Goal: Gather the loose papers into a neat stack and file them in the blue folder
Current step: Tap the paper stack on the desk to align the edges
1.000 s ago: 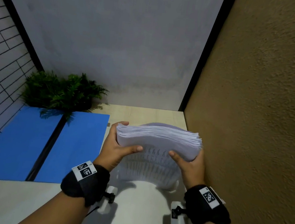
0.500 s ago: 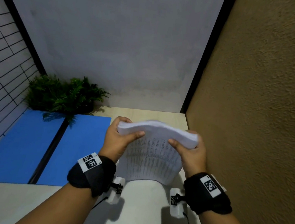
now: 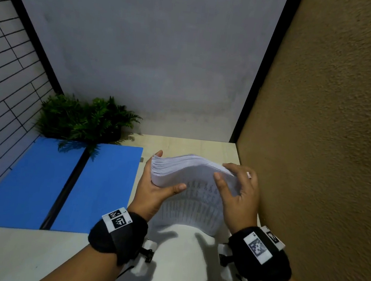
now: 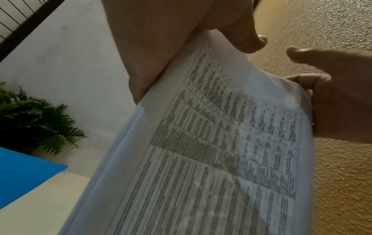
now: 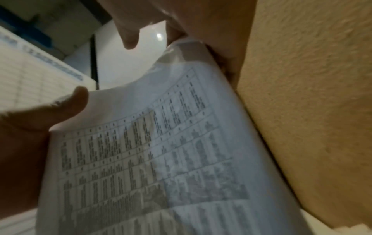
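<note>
A thick stack of printed papers (image 3: 191,170) stands on its lower edge on the pale table (image 3: 24,256), bowed towards me. My left hand (image 3: 157,187) grips its upper left corner, thumb on the front sheet and fingers behind. My right hand (image 3: 238,189) is spread at the upper right edge, fingers over the top and thumb lifted off the paper. The left wrist view shows the table-printed sheet (image 4: 221,151) with the right thumb clear of it. The blue folder (image 3: 99,189) lies open flat to the left of the stack.
A green fern plant (image 3: 81,117) sits at the back, overhanging the folder's far edge. A rough brown wall (image 3: 324,152) runs close along the right of the stack. A grey wall closes the back. Bare tabletop lies in front of the folder.
My right thumb has come off the front sheet and that hand has spread over the stack's right top edge. The left hand keeps its grip and the stack has tilted.
</note>
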Demonstrator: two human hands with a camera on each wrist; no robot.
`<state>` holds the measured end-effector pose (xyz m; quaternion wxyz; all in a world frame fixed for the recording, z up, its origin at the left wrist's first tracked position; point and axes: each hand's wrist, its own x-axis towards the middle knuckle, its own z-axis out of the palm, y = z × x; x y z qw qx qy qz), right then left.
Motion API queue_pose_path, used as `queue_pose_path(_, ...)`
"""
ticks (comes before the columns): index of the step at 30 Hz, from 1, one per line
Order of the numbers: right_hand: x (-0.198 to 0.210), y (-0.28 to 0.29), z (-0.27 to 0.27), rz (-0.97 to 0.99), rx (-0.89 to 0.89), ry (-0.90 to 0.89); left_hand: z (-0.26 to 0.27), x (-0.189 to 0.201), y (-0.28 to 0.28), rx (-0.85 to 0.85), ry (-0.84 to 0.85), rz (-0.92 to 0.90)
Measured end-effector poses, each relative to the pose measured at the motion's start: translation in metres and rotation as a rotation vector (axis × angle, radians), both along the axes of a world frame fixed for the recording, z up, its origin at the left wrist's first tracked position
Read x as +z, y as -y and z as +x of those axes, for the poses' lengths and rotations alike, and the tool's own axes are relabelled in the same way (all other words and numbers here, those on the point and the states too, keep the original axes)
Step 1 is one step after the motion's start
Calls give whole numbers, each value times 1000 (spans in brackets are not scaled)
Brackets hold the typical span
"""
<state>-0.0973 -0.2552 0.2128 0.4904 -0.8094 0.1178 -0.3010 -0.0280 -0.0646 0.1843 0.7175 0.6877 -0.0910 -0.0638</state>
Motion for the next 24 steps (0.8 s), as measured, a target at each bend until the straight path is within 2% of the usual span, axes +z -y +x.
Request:
queue_pose_path(4,-3,4,6,94,-54,-19,0,-1,-2,-22,6,6)
queue_pose_path(7,-4,-1,6,18,-11,35,1,-1,0,-34,10,-5)
queue_pose_path(11,-6,-1,7,59,-102,19,2,-1,1,-39,34,-2)
queue_pose_path(15,-8,-1,7,-79,-23,5,4,1,4,-26,49,-13)
queue_pose_path(18,-6,1,9,16,-96,-24,6,-1,5,-30,38,-12)
queue_pose_path(21,-9,2,8,-137,16,-50,7,-4,6,-30,19,-11)
queue_pose_path(24,-10,6,11,-45,-56,-75,9,-4,6,-22,10,-13)
